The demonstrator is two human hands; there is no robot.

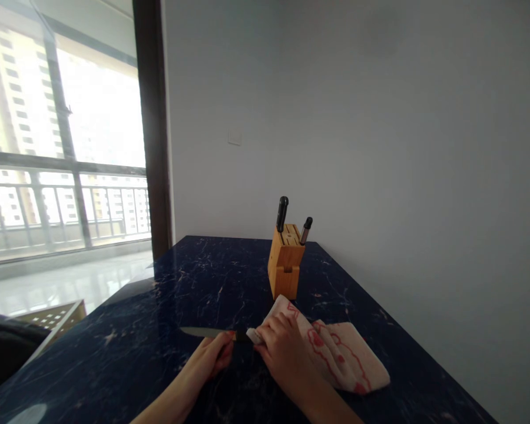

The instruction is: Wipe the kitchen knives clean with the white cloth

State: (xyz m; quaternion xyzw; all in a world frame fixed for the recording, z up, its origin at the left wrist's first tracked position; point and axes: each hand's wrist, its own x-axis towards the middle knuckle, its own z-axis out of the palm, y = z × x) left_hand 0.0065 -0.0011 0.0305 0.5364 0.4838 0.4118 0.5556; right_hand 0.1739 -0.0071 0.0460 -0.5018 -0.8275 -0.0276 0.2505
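A kitchen knife is held level just above the dark tabletop, its blade pointing left. My left hand is closed on it where blade meets handle. My right hand grips a pinkish-white cloth with red markings; a bunched bit of it pokes out by the end of the knife's dark handle. Whether the cloth touches the handle is hard to see. The rest of the cloth lies spread to the right. Beyond my right hand stands a wooden knife block.
In the block's top sit a black-handled knife and a tool with a black and metal handle. The dark blue marbled table reaches toward the grey wall. At lower left is a perforated beige item beside something dark.
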